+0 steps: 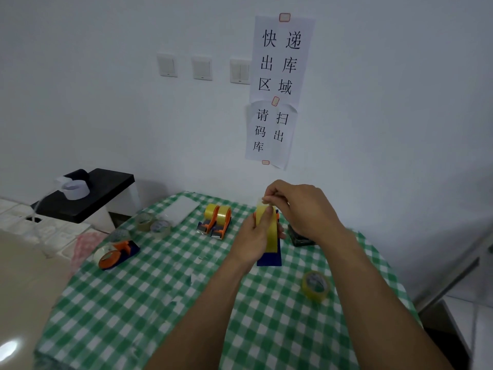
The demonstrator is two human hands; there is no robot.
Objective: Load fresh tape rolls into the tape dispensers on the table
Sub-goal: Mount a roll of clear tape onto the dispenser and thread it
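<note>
Background: white wall with paper signs (pixel 280 62) taped up and three light switches (pixel 201 68) to their left.
Desk: round, under a green-and-white checked cloth (pixel 160 303).
Left hand (pixel 256 236): grips a blue tape dispenser (pixel 269 259) at the desk's middle, fingers curled round its yellow tape roll (pixel 262 225). Whether the blue base touches the cloth cannot be told.
Right hand (pixel 301 206): pinches the tape end (pixel 262 201) at the top of the roll.
Loaded dispensers (pixel 214 221): two orange ones with yellow rolls, side by side, just left of the hands.
Third dispenser (pixel 117 253): orange, lying at the desk's left edge against a clear roll.
Loose rolls: one yellowish roll (pixel 316 285) near the right forearm; three clear rolls (pixel 153 225) at far left.
Black object (pixel 300 237): beside the right hand, partly hidden.
Side stand (pixel 106 182): black, left of the desk, carrying a white roll (pixel 76 189).
</note>
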